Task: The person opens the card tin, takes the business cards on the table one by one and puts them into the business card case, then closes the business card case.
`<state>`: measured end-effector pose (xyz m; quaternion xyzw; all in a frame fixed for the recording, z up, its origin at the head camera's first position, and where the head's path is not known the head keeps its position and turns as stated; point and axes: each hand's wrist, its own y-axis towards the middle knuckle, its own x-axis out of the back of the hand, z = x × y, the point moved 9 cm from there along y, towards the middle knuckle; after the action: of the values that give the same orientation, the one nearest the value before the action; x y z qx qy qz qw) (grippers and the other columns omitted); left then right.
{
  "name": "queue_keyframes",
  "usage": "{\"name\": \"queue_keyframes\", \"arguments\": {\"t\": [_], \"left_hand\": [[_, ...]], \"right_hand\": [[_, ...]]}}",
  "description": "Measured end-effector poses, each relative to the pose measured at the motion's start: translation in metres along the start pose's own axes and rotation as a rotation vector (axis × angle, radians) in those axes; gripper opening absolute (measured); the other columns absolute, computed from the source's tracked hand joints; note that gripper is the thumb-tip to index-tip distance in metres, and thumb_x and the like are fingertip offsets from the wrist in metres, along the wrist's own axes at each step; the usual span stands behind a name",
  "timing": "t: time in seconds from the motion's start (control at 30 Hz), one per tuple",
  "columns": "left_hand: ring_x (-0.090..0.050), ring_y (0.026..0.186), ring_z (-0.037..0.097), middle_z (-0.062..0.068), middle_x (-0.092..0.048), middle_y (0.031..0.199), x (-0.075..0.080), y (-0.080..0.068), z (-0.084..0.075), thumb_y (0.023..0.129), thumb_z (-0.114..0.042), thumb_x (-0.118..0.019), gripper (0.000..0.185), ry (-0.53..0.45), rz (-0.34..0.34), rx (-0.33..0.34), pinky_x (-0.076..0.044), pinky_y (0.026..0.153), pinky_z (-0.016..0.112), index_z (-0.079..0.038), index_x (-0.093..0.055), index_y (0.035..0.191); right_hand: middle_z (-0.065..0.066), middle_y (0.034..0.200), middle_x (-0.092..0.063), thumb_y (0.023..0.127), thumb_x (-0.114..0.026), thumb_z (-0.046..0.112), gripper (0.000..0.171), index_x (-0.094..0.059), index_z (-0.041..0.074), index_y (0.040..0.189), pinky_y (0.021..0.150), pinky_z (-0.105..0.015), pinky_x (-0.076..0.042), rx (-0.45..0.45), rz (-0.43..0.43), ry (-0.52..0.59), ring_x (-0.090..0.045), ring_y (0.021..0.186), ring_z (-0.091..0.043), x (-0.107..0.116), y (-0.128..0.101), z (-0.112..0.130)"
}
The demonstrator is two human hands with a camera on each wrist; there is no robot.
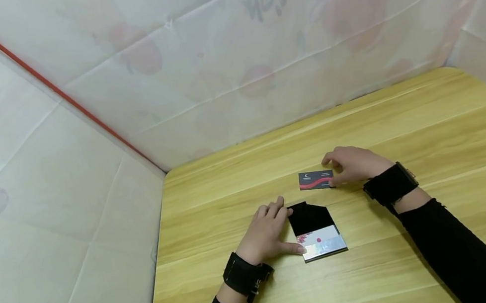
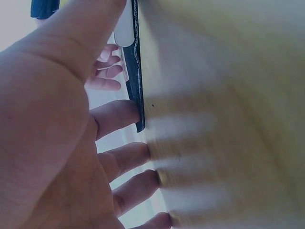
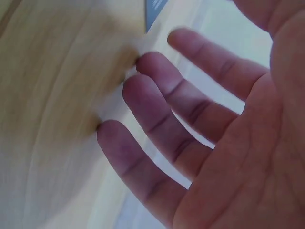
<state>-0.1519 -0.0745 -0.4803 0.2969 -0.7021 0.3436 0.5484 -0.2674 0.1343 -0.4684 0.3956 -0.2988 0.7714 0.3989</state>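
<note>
A black card case (image 1: 311,217) lies on the wooden table with its flap laid back. Its silvery front (image 1: 325,248) faces up, and a white card with pink flowers (image 1: 329,233) shows above that front. My left hand (image 1: 265,236) rests at the case's left side, index finger at the flap's edge and thumb on the near left corner. In the left wrist view, the other fingertips rest on the table beside the case (image 2: 135,90). Beyond the case lies a dark grey business card (image 1: 311,177) with a red wave. My right hand (image 1: 354,164) touches its right end with the thumb, fingers loosely bent.
The wooden table (image 1: 205,216) meets a pale printed sheet (image 1: 216,74) along its back edge. Another pale sheet (image 1: 75,215) hangs along the left side, with a red strip (image 1: 60,92) at the seam. Black bands (image 1: 391,184) circle both wrists.
</note>
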Motion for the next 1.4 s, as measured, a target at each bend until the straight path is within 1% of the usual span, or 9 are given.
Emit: {"name": "queue_keyframes", "arguments": {"t": [0.13, 0.23, 0.3, 0.47, 0.67, 0.9, 1.13, 1.3, 1.4], "left_hand": [[-0.037, 0.140, 0.031, 0.012, -0.024, 0.164, 0.000, -0.001, 0.001, 0.071, -0.079, -0.065, 0.097, -0.005, -0.003, 0.004, -0.030, 0.117, 0.046, -0.019, -0.046, 0.145], [-0.037, 0.140, 0.030, 0.012, -0.024, 0.164, 0.001, 0.000, 0.001, 0.071, -0.080, -0.064, 0.097, -0.007, -0.010, 0.004, -0.030, 0.117, 0.045, -0.020, -0.046, 0.145], [-0.037, 0.140, 0.030, 0.012, -0.024, 0.164, 0.001, 0.000, 0.001, 0.072, -0.080, -0.064, 0.097, -0.011, -0.010, 0.003, -0.030, 0.117, 0.045, -0.020, -0.046, 0.145], [-0.036, 0.141, 0.030, 0.012, -0.024, 0.164, 0.002, 0.000, 0.001, 0.072, -0.079, -0.065, 0.096, -0.016, -0.007, 0.004, -0.030, 0.117, 0.045, -0.019, -0.046, 0.145], [-0.036, 0.141, 0.030, 0.012, -0.023, 0.164, 0.003, 0.001, 0.002, 0.072, -0.079, -0.065, 0.096, -0.007, -0.005, 0.009, -0.030, 0.117, 0.046, -0.020, -0.046, 0.145], [-0.036, 0.141, 0.031, 0.011, -0.023, 0.164, -0.001, 0.002, -0.001, 0.072, -0.080, -0.063, 0.097, -0.002, 0.002, 0.000, -0.030, 0.117, 0.045, -0.020, -0.045, 0.145], [-0.035, 0.141, 0.030, 0.011, -0.022, 0.164, -0.001, 0.005, -0.001, 0.072, -0.081, -0.062, 0.097, 0.005, 0.004, 0.002, -0.030, 0.117, 0.046, -0.021, -0.045, 0.146], [-0.036, 0.141, 0.030, 0.011, -0.023, 0.164, -0.003, 0.004, -0.001, 0.071, -0.081, -0.063, 0.097, 0.008, 0.000, -0.001, -0.031, 0.117, 0.046, -0.021, -0.045, 0.145], [-0.037, 0.141, 0.030, 0.011, -0.024, 0.164, -0.004, 0.003, 0.000, 0.071, -0.080, -0.064, 0.097, 0.007, -0.003, -0.002, -0.031, 0.117, 0.045, -0.020, -0.046, 0.145]], "right_hand": [[-0.009, 0.104, -0.061, 0.076, -0.085, 0.040, 0.067, -0.061, 0.009, 0.130, 0.079, -0.043, -0.049, -0.029, -0.020, -0.042, -0.056, 0.090, -0.024, 0.000, 0.001, -0.003], [-0.006, 0.094, -0.057, 0.074, -0.086, 0.036, 0.065, -0.062, 0.010, 0.128, 0.071, -0.038, -0.044, -0.032, -0.023, -0.062, -0.051, 0.082, -0.022, -0.003, 0.004, -0.002], [-0.005, 0.092, -0.056, 0.074, -0.086, 0.031, 0.062, -0.062, 0.010, 0.127, 0.069, -0.036, -0.043, -0.033, -0.018, -0.056, -0.050, 0.080, -0.022, -0.005, 0.006, -0.001], [-0.005, 0.092, -0.060, 0.078, -0.083, 0.021, 0.055, -0.060, 0.008, 0.126, 0.070, -0.035, -0.044, -0.023, 0.027, -0.009, -0.053, 0.079, -0.020, -0.011, 0.009, 0.001], [-0.004, 0.090, -0.060, 0.081, -0.079, 0.021, 0.051, -0.060, 0.006, 0.125, 0.068, -0.034, -0.044, -0.018, 0.066, 0.005, -0.053, 0.077, -0.019, -0.012, 0.009, 0.002], [-0.003, 0.089, -0.061, 0.080, -0.082, 0.037, 0.054, -0.061, 0.008, 0.120, 0.069, -0.034, -0.043, -0.041, 0.040, -0.014, -0.053, 0.077, -0.019, -0.014, 0.007, -0.003], [-0.003, 0.088, -0.059, 0.076, -0.085, 0.037, 0.045, -0.063, 0.009, 0.103, 0.070, -0.034, -0.041, -0.075, 0.005, 0.003, -0.050, 0.076, -0.020, -0.011, 0.007, -0.011], [-0.005, 0.091, -0.054, 0.073, -0.087, 0.037, 0.044, -0.063, 0.009, 0.097, 0.070, -0.034, -0.040, -0.036, -0.014, -0.015, -0.047, 0.079, -0.021, -0.011, 0.004, -0.009], [-0.005, 0.089, -0.051, 0.073, -0.088, 0.036, 0.045, -0.058, 0.010, 0.095, 0.069, -0.033, -0.038, -0.021, -0.011, -0.003, -0.046, 0.079, -0.020, -0.013, 0.004, -0.007]]}}
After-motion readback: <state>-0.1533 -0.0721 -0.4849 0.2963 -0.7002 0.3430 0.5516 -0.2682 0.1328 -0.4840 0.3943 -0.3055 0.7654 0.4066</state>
